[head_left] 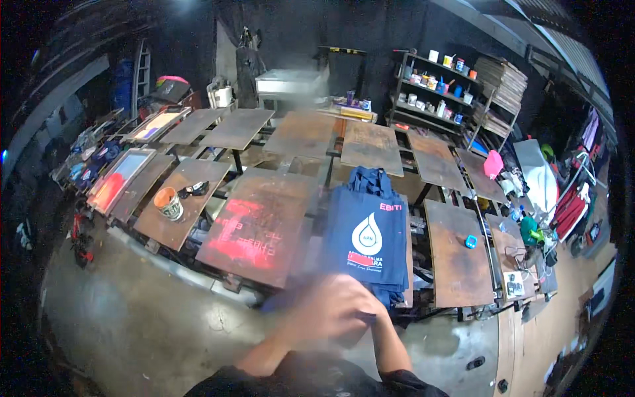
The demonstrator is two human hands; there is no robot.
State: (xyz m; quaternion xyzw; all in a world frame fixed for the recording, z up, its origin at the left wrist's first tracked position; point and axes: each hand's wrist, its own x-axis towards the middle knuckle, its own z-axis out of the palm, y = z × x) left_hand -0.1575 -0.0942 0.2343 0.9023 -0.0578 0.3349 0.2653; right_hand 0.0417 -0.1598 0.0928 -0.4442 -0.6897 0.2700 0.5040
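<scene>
Grip of left hand (325, 306) and right hand (368, 306): unclear through blur; a low sweep could skew the navy bag (366, 233).

The left hand (325, 301) and right hand (364, 301) overlap in a blur near a stack of navy bags (366, 205) — their grip hard to tell. Left of the bags is a board (254, 215) smeared pink; farther left, a bucket (169, 204). Beyond — a shelf (435, 93) of pots (432, 84).
</scene>
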